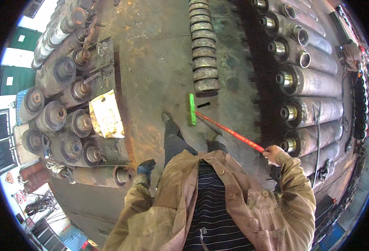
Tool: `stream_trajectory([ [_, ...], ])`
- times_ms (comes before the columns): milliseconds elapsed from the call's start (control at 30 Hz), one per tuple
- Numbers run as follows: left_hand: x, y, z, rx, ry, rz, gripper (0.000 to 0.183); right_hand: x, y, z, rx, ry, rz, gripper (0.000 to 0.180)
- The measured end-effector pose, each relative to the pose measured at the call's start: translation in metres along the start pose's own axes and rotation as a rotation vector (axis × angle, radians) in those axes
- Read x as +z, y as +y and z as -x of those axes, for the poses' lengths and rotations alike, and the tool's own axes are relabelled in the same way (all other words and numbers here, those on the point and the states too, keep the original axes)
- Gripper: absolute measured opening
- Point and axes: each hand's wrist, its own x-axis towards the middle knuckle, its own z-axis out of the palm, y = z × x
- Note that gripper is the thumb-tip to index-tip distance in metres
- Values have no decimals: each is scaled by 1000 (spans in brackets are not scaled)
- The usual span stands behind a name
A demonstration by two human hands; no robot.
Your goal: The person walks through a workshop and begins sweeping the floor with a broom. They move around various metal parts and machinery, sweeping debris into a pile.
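Note:
My right hand (275,155) is closed around the upper end of a red broom handle (231,130), out to my right. The handle slants down to a bright green broom head (192,109) on the floor ahead of my feet. My left hand (145,168), in a dark glove, hangs at my left side with loosely bent fingers; whether they hold anything is hidden. The nearest thing to it is the end of a rusty steel cylinder (123,176). A row of thick metal rings (205,73) lies on the floor just beyond the broom head.
Large steel cylinders (313,80) lie side by side along the right. More worn cylinders (73,146) are stacked at the left, beside a stained pale sheet (107,114). A small dark slot or bar (203,104) shows near the broom. Coiled cables (41,204) hang by the left wall.

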Motion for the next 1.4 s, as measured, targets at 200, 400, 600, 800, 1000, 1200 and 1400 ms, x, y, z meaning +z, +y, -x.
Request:
stream_trajectory([
  [200,-130,29,-76,528,-155,-186,27,85,-203,-70,-202,98,-76,37],
  [400,-178,133,-31,129,71,-27,37,147,-421,-191,-372,47,-736,30],
  [600,-285,22,-83,226,68,85,30,142,-559,-231,-270,218,-221,38],
  [800,-324,0,-131,264,-395,-309,39,192,-431,-228,-132,327,-268,51],
  [1000,-299,97,-145,851,1,-1257,32,304,-266,-166,62,131,-367,48],
  [1200,-146,229,-110,586,-305,-1548,32,351,-114,-59,190,135,-228,38],
  [1400,-120,200,-119,752,-441,-1152,25,271,-20,6,370,272,-15,40],
])
